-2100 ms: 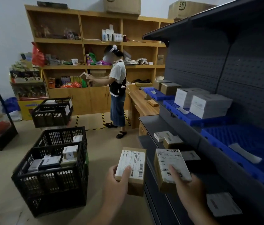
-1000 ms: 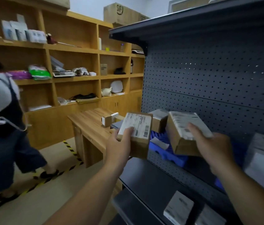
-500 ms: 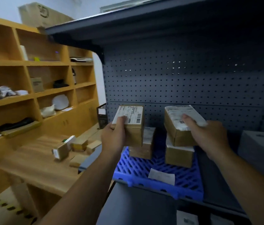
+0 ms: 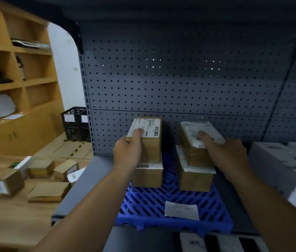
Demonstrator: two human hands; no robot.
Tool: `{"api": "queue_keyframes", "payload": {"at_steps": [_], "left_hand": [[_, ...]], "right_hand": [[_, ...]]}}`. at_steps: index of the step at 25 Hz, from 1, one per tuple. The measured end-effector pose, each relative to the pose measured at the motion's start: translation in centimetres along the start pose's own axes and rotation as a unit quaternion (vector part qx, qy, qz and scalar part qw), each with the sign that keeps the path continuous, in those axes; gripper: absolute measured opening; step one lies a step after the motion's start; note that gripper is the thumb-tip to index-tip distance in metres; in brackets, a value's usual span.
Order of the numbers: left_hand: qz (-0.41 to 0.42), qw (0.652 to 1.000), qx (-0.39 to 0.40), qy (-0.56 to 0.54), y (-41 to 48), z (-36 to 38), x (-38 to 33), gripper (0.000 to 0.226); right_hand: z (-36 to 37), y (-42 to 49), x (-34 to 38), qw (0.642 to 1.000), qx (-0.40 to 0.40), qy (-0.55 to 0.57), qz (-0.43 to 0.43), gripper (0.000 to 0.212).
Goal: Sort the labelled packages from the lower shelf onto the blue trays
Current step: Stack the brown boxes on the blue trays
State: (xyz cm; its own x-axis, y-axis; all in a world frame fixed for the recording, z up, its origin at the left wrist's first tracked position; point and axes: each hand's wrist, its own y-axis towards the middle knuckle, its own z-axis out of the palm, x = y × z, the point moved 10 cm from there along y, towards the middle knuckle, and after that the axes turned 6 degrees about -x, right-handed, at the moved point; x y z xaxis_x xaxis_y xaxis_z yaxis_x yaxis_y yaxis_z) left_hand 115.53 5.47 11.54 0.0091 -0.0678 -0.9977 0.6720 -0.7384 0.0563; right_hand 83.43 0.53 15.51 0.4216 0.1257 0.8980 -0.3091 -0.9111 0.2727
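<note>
On the far left, a light wooden table carries several small brown cardboard boxes, and a black slatted plastic crate stands on the floor behind it. The left hand grips a small brown cardboard package with a white shipping label, thumb pressed on the label and fingers curled round its left side. The package seems to rest on top of another labelled brown box at the far end of the blue plastic lattice tray, where a loose white paper slip lies near the front edge. To its right, the right hand clamps a second brown labelled package, thumb on top, slightly tilted over a matching lower box; whether it touches is unclear. Both parcels look stiff and probably light, since one hand manages each. Gripping across the short sides with a thumb on the lid should suit them, though the smooth labels may be slippery. Barcodes show on the labels, but the print is too blurred to read. Large white cartons sit at the far right.
</note>
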Motion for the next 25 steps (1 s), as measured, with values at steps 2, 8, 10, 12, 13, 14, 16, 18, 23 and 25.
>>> {"api": "queue_keyframes", "payload": {"at_steps": [2, 8, 10, 12, 13, 14, 16, 18, 23, 25], "left_hand": [[-0.001, 1.0, -0.009, 0.014, 0.1, 0.0, 0.0, 0.048], [0.008, 0.999, -0.014, 0.048, -0.3, 0.1, -0.1, 0.05], [0.009, 0.998, -0.018, 0.056, -0.4, 0.1, -0.2, 0.048], [0.007, 0.998, -0.027, 0.06, -0.5, 0.1, -0.3, 0.046], [0.012, 0.997, -0.032, 0.067, -0.5, 0.0, -0.4, 0.045], [0.019, 0.996, -0.036, 0.074, -0.6, 0.0, -0.5, 0.044], [0.029, 0.996, -0.038, 0.076, -0.6, 0.0, -0.6, 0.045], [0.039, 0.996, -0.037, 0.077, -0.6, 0.1, -0.6, 0.049], [0.051, 0.994, -0.041, 0.086, -0.5, 0.0, -0.9, 0.056], [0.047, 0.994, -0.042, 0.091, -0.5, -0.1, -0.8, 0.055]], "right_hand": [[0.3, -0.1, -0.2, 1.0, 0.0, -0.004, 0.007, 0.049], [0.7, -0.1, -0.6, 1.0, 0.005, -0.027, 0.011, 0.06], [0.8, 0.0, -0.6, 1.0, 0.012, -0.015, 0.013, 0.054], [0.8, 0.0, -0.6, 1.0, 0.019, -0.018, 0.013, 0.052], [0.9, 0.0, -0.6, 0.999, 0.022, -0.024, 0.011, 0.054], [0.9, 0.1, -0.6, 0.999, 0.025, -0.028, 0.008, 0.056], [1.0, 0.2, -0.5, 0.999, 0.026, -0.032, 0.005, 0.061], [1.0, 0.4, -0.5, 0.999, 0.021, -0.029, 0.003, 0.061], [1.1, 1.0, -0.4, 0.999, 0.012, -0.045, -0.008, 0.067], [1.2, 1.1, -0.5, 0.999, 0.01, -0.05, -0.008, 0.067]]}}
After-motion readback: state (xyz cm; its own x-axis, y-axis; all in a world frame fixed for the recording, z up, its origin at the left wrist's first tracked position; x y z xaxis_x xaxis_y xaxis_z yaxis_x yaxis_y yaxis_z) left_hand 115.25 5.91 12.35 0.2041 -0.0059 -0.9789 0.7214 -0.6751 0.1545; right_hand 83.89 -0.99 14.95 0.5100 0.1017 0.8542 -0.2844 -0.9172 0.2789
